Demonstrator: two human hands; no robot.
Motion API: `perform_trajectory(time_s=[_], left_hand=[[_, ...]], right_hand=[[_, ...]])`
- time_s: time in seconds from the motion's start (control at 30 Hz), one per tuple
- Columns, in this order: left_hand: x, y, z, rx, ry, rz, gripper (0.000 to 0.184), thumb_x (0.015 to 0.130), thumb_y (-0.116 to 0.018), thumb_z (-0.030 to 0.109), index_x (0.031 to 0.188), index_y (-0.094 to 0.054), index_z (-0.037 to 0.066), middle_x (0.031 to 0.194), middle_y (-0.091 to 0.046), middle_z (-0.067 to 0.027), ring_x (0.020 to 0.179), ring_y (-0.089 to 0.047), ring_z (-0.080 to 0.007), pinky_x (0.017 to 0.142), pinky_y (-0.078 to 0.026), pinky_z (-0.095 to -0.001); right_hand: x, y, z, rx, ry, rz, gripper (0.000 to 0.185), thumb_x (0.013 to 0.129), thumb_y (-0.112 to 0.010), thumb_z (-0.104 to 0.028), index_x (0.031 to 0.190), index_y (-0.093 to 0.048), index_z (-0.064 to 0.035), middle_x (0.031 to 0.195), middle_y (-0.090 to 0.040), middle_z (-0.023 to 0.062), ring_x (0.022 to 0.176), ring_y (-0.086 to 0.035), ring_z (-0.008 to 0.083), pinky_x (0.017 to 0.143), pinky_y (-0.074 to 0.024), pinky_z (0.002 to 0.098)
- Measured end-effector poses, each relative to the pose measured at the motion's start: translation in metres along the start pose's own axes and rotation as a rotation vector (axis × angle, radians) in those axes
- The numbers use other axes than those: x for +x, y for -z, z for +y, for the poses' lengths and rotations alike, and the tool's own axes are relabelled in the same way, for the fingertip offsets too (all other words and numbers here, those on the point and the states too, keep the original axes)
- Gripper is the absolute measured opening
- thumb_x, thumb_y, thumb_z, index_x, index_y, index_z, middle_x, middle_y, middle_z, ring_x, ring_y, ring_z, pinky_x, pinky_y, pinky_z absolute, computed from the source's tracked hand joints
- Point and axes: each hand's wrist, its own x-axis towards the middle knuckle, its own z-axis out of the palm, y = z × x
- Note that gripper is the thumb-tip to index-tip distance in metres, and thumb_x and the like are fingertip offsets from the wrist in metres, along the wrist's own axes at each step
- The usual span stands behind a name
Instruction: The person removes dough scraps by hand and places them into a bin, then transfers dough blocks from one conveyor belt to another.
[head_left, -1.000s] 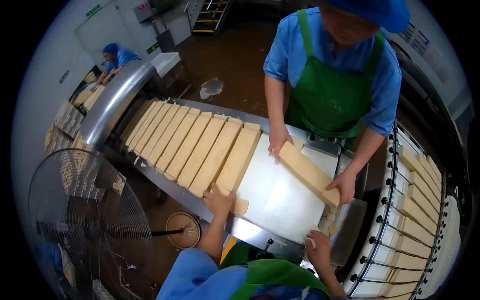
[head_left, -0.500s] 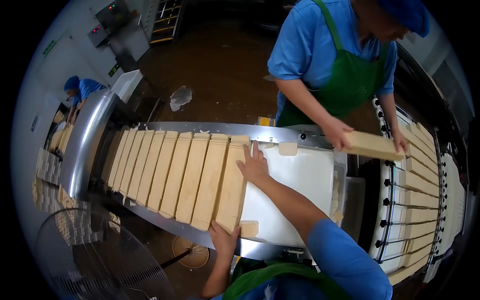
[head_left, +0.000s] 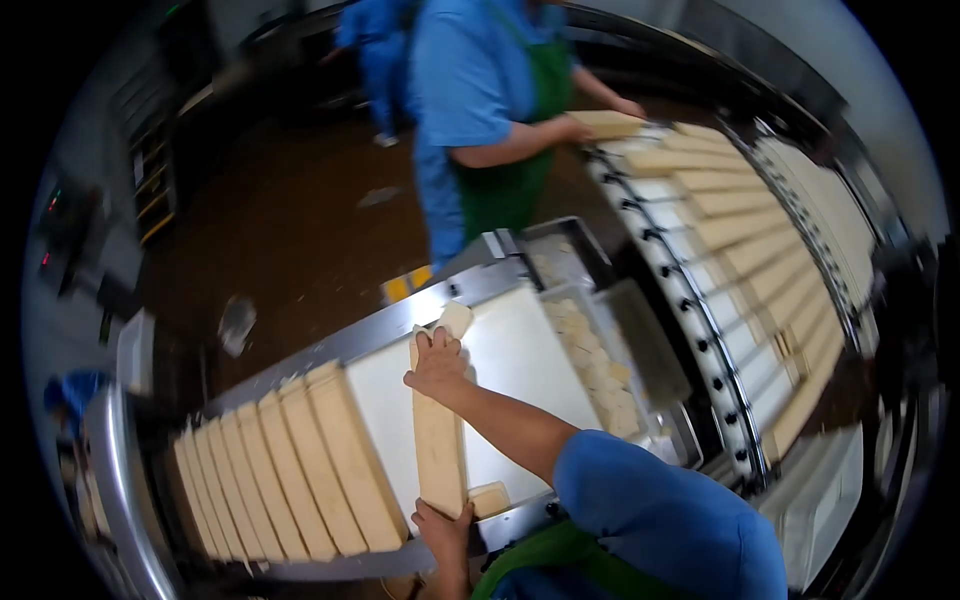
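A long pale block (head_left: 438, 440), like dough or tofu, lies apart from the row on a white belt (head_left: 520, 350). My right hand (head_left: 436, 362) grips its far end, fingers bent over the tip. At the near end, my left hand (head_left: 443, 530) is closed around the corner. Beside the far end sits a small pale offcut (head_left: 456, 320); another offcut (head_left: 489, 499) lies by the near end. To the left, a row of similar blocks (head_left: 345, 455) stands side by side.
A tray of pale scraps (head_left: 590, 360) sits past the belt's right end. Further right, a rack with rods (head_left: 720, 320) holds several blocks. A co-worker in a green apron (head_left: 510, 150) holds a block there. A metal hood (head_left: 120, 480) stands at left.
The block between my hands has slid right, away from the row, leaving a gap. My view has turned. The co-worker's block is now at the rack's far end.
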Motion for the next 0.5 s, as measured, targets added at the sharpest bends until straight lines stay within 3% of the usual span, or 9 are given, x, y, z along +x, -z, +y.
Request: perform_trajectory(time_s=[0.1,0.2,0.27,0.3,0.33,0.4,0.47,0.5], left_hand=[[-0.004,-0.009,0.038,-0.048,-0.105,-0.161,0.087,0.066,-0.080,0.024,0.129,-0.030,-0.007,0.111,-0.040,-0.0289,0.099,-0.048,-0.0486,0.086,-0.044,-0.0484],[0.002,-0.029,0.068,-0.047,-0.181,-0.186,0.083,0.067,-0.078,0.017,0.129,-0.029,-0.005,0.114,-0.037,-0.0280,0.098,-0.048,-0.0488,0.086,-0.044,-0.0484],[0.004,-0.046,0.082,-0.033,-0.212,-0.165,0.081,0.068,-0.077,0.013,0.130,-0.028,-0.004,0.115,-0.035,-0.0278,0.098,-0.048,-0.0486,0.086,-0.044,-0.0480],[0.006,-0.057,0.090,-0.013,-0.348,-0.092,0.078,0.068,-0.075,0.011,0.129,-0.029,-0.004,0.116,-0.034,-0.0280,0.100,-0.046,-0.0480,0.088,-0.043,-0.0467],[0.005,-0.064,0.096,0.006,-0.480,-0.019,0.076,0.068,-0.073,0.008,0.129,-0.030,-0.003,0.118,-0.033,-0.0283,0.103,-0.045,-0.0473,0.090,-0.042,-0.0453],[-0.008,-0.076,0.136,-0.096,-0.531,-0.075,0.076,0.068,-0.073,0.007,0.130,-0.031,-0.002,0.120,-0.032,-0.0291,0.107,-0.042,-0.0468,0.092,-0.041,-0.0447],[-0.029,-0.089,0.181,-0.198,-0.566,-0.133,0.076,0.067,-0.072,0.005,0.132,-0.032,0.000,0.122,-0.031,-0.0299,0.112,-0.039,-0.0464,0.094,-0.040,-0.0440],[-0.043,-0.096,0.203,-0.132,-0.736,-0.158,0.075,0.068,-0.072,0.004,0.133,-0.034,0.002,0.127,-0.029,-0.0292,0.113,-0.040,-0.0456,0.095,-0.039,-0.0431]], right_hand=[[-0.008,0.016,0.075,0.171,-0.220,0.130,0.081,0.071,-0.066,-0.045,0.136,-0.031,-0.0105,0.139,-0.026,0.0193,0.123,-0.035,0.0423,0.092,-0.0418,0.0489],[-0.022,0.029,0.138,0.023,-0.170,0.285,0.085,0.069,-0.069,-0.040,0.135,-0.030,-0.0055,0.143,-0.021,0.0204,0.123,-0.034,0.0473,0.093,-0.0417,0.0489],[-0.057,0.051,0.170,0.394,-0.315,0.329,0.086,0.068,-0.070,-0.035,0.135,-0.028,-0.0013,0.142,-0.021,0.0221,0.122,-0.037,0.0484,0.093,-0.0421,0.0489],[-0.064,0.055,0.193,0.518,-0.426,0.377,0.085,0.070,-0.069,-0.034,0.135,-0.027,-0.0004,0.139,-0.023,0.0250,0.119,-0.042,0.0462,0.094,-0.0425,0.0488],[-0.073,0.058,0.220,0.536,-0.445,0.396,0.085,0.070,-0.069,-0.034,0.135,-0.027,-0.0004,0.139,-0.023,0.0250,0.119,-0.042,0.0462,0.094,-0.0425,0.0488],[-0.104,0.069,0.280,0.689,-0.488,0.635,0.086,0.071,-0.069,-0.036,0.136,-0.026,-0.0016,0.142,-0.024,0.0248,0.109,-0.054,0.0428,0.086,-0.0490,0.0494],[-0.165,0.107,0.330,0.804,-0.556,0.746,0.082,0.073,-0.069,-0.035,0.134,-0.027,-0.0013,0.136,-0.030,0.0247,0.103,-0.056,0.0446,0.086,-0.0509,0.0475],[-0.186,0.113,0.365,0.787,-0.603,0.812,0.080,0.073,-0.069,-0.035,0.133,-0.028,-0.0006,0.134,-0.031,0.0248,0.102,-0.056,0.0438,0.087,-0.0514,0.0458]])
